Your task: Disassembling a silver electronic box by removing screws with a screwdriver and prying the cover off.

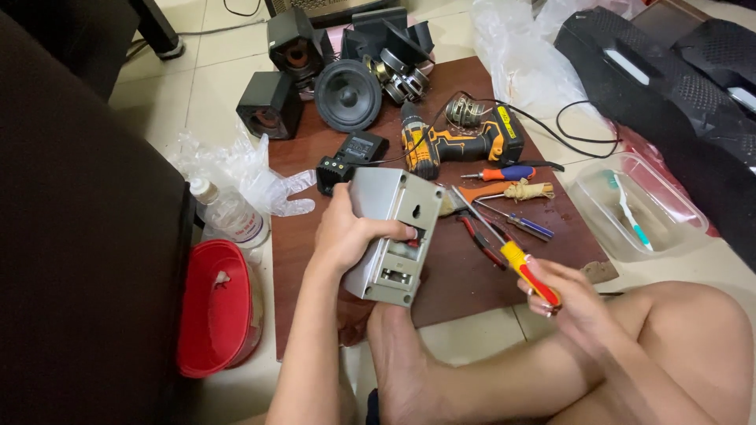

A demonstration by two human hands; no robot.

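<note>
Holding tight, the left hand [346,232] wraps around a grey box [391,236] – fingers curled over its open side, thumb behind it – and the box stands tilted on the brown board [465,275], its bottom end resting against the person's foot [394,346]. The right hand [563,295] is closed around the yellow and red handle of a screwdriver [508,248], and the long metal tip points up toward the top corner of the box. The tip looks close to the box, but I cannot tell if it touches. What could go wrong? I think the tip could slip off and poke the left fingers, because they sit right inside the opening near the small parts. The box could also tip or slide, since only 1 hand and a foot keep it steady. The box is fully in the left grip, well to the left of the right hand. Near it lie red pliers [476,236], 2 more screwdrivers [508,173], an orange drill [457,145], a round black speaker [348,94], a clear bottle [228,212] and a red bowl [216,311].
</note>
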